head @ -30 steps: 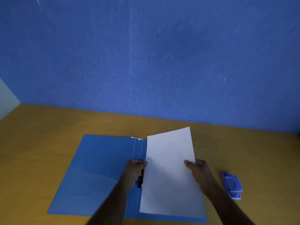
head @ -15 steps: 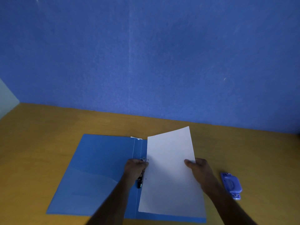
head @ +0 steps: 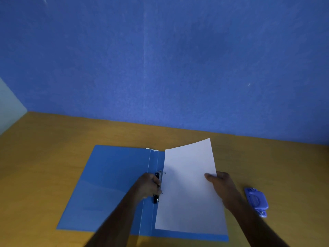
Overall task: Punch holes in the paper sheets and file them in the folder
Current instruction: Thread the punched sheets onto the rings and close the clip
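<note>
White paper sheets [head: 188, 189] over right half of open blue folder [head: 110, 182], far edge lifted. Right hand [head: 222, 186] pinching sheets' right edge; left hand [head: 147, 188] gripping folder's black clip [head: 157, 188] at sheets' left edge. Hole punch [head: 256, 200] right of folder. Likely risk: holes missing prongs, sheets tearing or buckling.

One blue folder [head: 110, 184] lies open on the tabletop [head: 44, 157] — with one black ring clip [head: 156, 198] at its spine. One white paper sheet [head: 187, 184] is visible; more under it I cannot tell. One purple hole punch [head: 256, 200] — and two hands, left hand [head: 147, 187] and right hand [head: 222, 188].
</note>
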Available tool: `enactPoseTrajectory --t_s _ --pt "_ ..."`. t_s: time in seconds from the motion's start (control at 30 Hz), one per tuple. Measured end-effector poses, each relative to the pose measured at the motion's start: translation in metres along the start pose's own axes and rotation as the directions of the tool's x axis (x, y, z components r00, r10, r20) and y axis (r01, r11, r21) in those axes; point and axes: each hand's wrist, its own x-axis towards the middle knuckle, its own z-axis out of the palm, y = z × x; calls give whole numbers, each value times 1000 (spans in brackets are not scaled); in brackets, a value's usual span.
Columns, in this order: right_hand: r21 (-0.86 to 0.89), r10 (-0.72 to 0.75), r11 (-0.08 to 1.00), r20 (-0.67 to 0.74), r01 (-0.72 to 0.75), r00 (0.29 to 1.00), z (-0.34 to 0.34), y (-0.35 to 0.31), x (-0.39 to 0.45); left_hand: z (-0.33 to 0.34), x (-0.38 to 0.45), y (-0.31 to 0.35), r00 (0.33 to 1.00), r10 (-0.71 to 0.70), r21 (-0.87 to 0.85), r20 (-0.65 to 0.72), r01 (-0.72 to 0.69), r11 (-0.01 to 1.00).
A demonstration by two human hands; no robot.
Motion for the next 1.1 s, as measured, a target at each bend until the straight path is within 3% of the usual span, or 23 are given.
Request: enactPoseTrajectory --t_s 0.37,0.67,0.93,1.1 --pt "25 21 999 8 -21 1000 0 -12 -7 3 -6 1 1000 23 9 9 -23 1000" --pt "-73 13 997 -19 -14 1000 -1 -13 -3 10 -6 1 997 74 112 -8 -72 991" --pt "-256 45 965 -45 -55 998 1 4 7 14 -3 -2 983 149 200 -109 -125 972" --pt "-515 33 855 -46 -52 998 1 17 12 22 -5 -1 952 207 276 -227 -141 951"
